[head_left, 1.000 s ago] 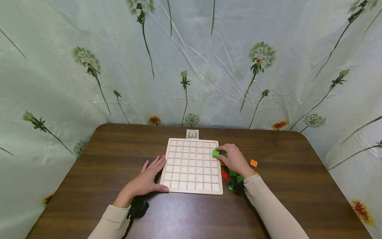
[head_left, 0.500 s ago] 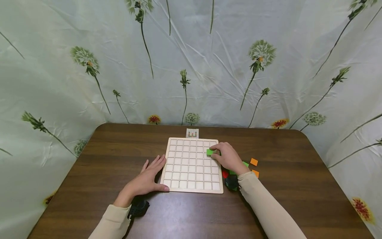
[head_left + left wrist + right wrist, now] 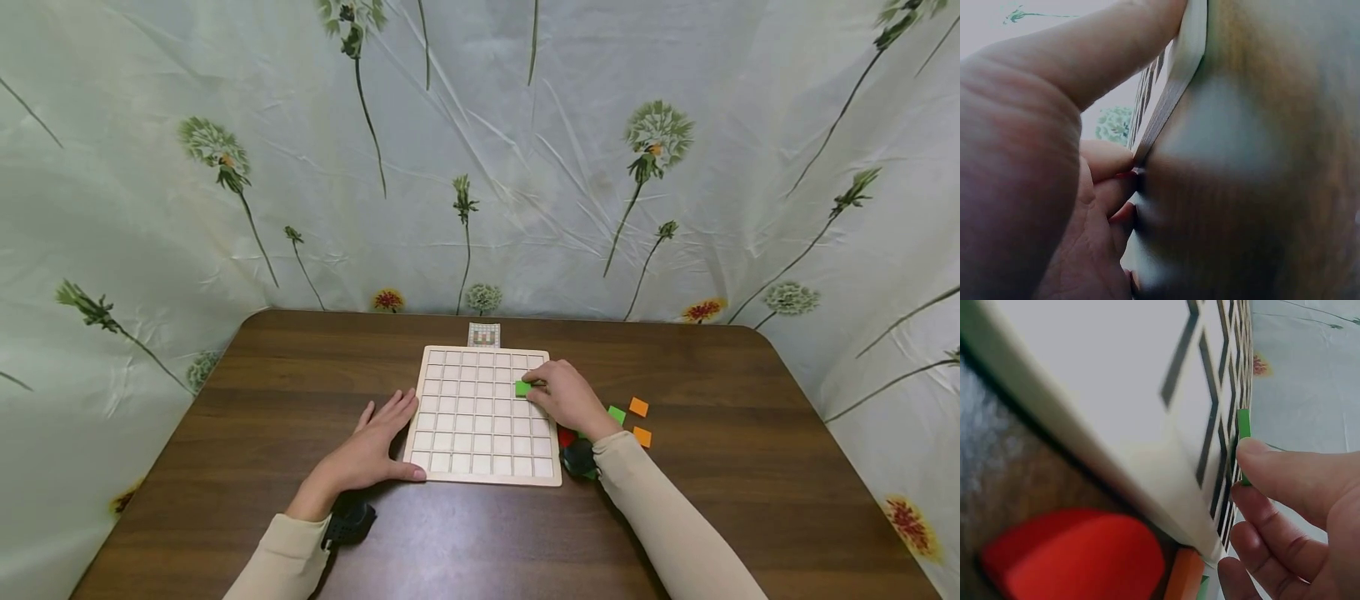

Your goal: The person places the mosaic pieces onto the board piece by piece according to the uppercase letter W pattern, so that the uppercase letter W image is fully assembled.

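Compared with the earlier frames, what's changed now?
The right hand has carried its pinched green tile leftward, from the right edge of the grid board further in. The left hand stays at the board's left edge; the board hasn't visibly moved.

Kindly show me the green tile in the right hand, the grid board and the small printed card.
Green tile (image 3: 522,387), head view: on its uncovered green face.
Grid board (image 3: 483,405), head view: on a bare cell near its middle.
Small printed card (image 3: 483,336), head view: on its printed face.
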Available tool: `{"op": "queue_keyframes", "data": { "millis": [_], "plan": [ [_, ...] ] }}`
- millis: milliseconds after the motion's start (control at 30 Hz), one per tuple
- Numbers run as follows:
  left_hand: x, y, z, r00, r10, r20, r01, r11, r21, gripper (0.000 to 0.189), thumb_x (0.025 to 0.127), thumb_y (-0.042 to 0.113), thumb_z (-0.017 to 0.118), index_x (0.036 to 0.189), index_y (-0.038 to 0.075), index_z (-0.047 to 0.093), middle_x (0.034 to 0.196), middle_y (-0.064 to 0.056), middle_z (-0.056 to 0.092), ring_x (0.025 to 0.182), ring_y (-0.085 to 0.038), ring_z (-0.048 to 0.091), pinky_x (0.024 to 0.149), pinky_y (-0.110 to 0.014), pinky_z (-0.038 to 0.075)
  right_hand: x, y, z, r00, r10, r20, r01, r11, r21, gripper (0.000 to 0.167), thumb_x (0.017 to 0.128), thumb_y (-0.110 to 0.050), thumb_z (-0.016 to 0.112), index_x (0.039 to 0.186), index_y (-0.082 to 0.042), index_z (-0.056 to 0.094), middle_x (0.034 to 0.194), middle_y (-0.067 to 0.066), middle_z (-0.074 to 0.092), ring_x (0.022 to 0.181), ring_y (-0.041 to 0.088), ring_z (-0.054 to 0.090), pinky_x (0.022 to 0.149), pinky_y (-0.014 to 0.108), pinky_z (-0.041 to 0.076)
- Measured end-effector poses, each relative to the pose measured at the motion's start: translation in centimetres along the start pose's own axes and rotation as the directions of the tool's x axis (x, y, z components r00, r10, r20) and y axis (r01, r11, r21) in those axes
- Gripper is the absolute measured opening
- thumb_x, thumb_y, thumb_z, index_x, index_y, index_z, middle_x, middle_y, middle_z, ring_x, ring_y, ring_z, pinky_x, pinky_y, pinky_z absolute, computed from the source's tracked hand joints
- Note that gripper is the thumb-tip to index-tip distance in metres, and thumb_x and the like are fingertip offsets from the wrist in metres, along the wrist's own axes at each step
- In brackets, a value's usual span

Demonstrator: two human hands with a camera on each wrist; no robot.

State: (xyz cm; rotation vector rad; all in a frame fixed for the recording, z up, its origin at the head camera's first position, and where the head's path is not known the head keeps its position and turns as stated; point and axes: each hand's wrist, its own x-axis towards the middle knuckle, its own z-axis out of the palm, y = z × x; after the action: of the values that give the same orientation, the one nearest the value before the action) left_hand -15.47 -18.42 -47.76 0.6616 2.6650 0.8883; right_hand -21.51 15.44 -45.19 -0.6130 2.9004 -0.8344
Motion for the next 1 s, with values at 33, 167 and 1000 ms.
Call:
{"op": "queue_keyframes", "data": {
  "millis": [33, 167, 1000],
  "plan": [
    [0.02, 0.04, -0.01, 1.000, -0.003, 0.001, 0.003, 1.000, 0.004, 0.114, 0.077, 0.052, 0.083, 0.159, 0.001, 0.021, 0.166, -0.014, 0.016, 0.154, -0.034, 0.006, 0.117, -0.062, -0.005, 0.01, -0.01, 0.00, 1.000, -0.001, 0.002, 0.001, 1.000, -0.003, 0.025, 0.094, -0.010, 0.071, 0.118, -0.006, 0.075, 0.116, 0.011, 0.071, 0.110, 0.031, 0.060, 0.095, 0.047, 0.050],
    [0.06, 0.19, -0.03, 1.000, 0.001, -0.005, -0.001, 1.000, 0.011, 0.115, 0.077, 0.053, 0.083, 0.159, 0.000, 0.022, 0.166, -0.015, 0.017, 0.154, -0.035, 0.007, 0.117, -0.062, -0.004, 0.04, 0.02, 0.03, 1.000, -0.014, -0.004, 0.014, 1.000, -0.014, 0.025, 0.093, -0.009, 0.071, 0.117, -0.006, 0.076, 0.115, 0.011, 0.072, 0.110, 0.032, 0.061, 0.096, 0.047, 0.049],
    [-0.01, 0.24, -0.11, 1.000, 0.011, -0.008, -0.011, 1.000, -0.008, 0.111, 0.077, 0.048, 0.084, 0.159, 0.003, 0.025, 0.166, -0.011, 0.018, 0.154, -0.032, 0.009, 0.118, -0.061, -0.004, 0.03, 0.09, 0.20, 1.000, -0.019, 0.008, 0.018, 1.000, 0.021, 0.027, 0.092, -0.010, 0.070, 0.118, -0.005, 0.076, 0.109, 0.009, 0.071, 0.103, 0.029, 0.061, 0.090, 0.045, 0.051]
  ]
}}
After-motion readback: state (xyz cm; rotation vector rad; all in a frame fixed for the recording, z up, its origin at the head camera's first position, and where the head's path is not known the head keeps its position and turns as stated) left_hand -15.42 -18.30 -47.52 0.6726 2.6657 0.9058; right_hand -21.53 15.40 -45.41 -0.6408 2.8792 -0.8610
